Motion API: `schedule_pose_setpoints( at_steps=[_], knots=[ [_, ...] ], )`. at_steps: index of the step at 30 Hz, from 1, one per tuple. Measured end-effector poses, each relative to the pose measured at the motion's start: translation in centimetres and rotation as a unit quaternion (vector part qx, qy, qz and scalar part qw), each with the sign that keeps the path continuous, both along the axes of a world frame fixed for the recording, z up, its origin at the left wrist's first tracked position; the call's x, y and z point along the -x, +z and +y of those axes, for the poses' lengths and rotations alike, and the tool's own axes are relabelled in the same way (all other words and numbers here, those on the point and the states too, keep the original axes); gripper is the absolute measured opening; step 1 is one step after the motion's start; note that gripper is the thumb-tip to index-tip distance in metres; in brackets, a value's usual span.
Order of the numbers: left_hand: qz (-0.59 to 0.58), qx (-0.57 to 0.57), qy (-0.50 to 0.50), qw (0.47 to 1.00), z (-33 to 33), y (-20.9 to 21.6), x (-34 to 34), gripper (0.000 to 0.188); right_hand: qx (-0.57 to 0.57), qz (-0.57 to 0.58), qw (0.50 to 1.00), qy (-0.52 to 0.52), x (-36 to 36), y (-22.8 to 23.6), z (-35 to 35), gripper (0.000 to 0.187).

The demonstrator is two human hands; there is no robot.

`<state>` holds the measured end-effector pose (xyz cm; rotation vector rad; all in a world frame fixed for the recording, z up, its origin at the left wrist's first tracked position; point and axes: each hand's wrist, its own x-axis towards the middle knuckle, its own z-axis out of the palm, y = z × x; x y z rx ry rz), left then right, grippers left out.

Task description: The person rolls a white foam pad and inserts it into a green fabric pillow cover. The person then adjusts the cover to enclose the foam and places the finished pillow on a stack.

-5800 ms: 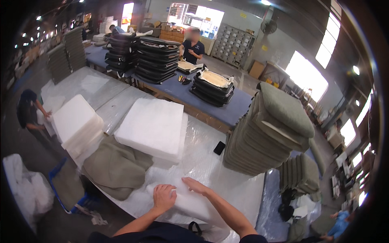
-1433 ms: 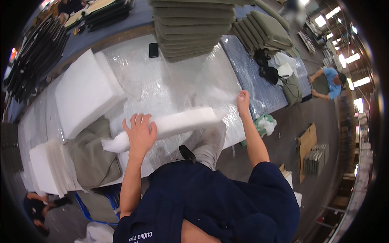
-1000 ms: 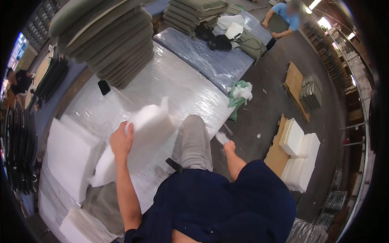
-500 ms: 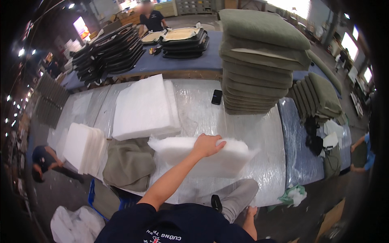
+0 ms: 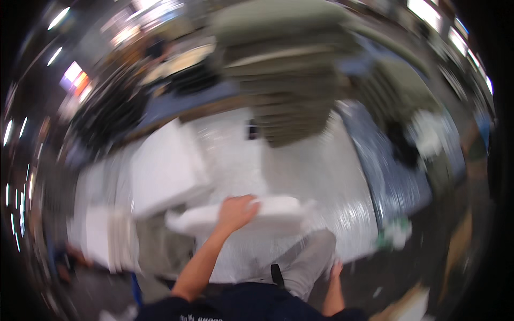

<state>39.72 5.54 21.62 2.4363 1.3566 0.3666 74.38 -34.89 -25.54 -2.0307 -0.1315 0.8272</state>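
Note:
My left hand (image 5: pixel 238 211) is closed over the top edge of a thick white foam pad with fluffy wadding (image 5: pixel 278 211), which stands roughly on edge over the plastic-covered table (image 5: pixel 334 187). My right hand (image 5: pixel 336 268) hangs low beside my grey trouser leg, close to the table's front edge; its fingers are smeared by motion. Left of the held pad, a crumpled olive cloth cover (image 5: pixel 163 243) lies on the table. Behind that rests a stack of white wadding sheets (image 5: pixel 166 166).
A tall stack of olive cushions (image 5: pixel 289 91) rises at the back, with a dark phone (image 5: pixel 252 129) beside its base. White pads (image 5: pixel 101 235) stand at the left. Blue plastic-wrapped surface (image 5: pixel 388 171) lies right, below more olive cushions (image 5: pixel 385 91). Dark seat parts (image 5: pixel 110 107) are piled far left.
The whole view has swung and blurred, and most things now sit further left and tilted. My left hand still grips the foam pad. My right hand stays low by my leg.

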Motion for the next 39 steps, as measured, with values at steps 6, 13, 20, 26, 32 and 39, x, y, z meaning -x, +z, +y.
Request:
schedule_pose_setpoints(
  at_steps=[6,13,20,26,32,39],
  knots=[
    [0.013,-0.007,0.050,0.999,-0.3,-4.1,3.1,0.041,0.205,-0.204,0.949,-0.121,-9.0,11.0,-1.7,0.068],
    [0.002,0.012,0.025,1.000,5.4,-5.2,2.0,0.046,0.240,-0.386,0.844,-0.284,-26.7,18.0,-2.3,0.045],
    [0.028,-0.042,0.067,0.996,5.6,-6.8,2.8,0.053,0.277,-0.472,0.835,-0.059,-33.5,11.5,6.9,0.037],
    [-0.013,0.084,0.079,0.993,7.0,-6.1,3.9,0.058,0.317,-0.239,0.903,0.168,-36.1,0.5,7.6,0.036],
    [0.157,0.036,0.069,0.984,7.5,-5.1,11.5,0.043,0.402,-0.137,0.875,0.231,-40.8,-15.3,1.3,0.059],
    [0.067,0.011,0.049,0.996,6.2,-7.5,12.6,0.057,0.347,-0.131,0.912,0.175,-42.9,-14.9,2.2,0.053]
  ],
)
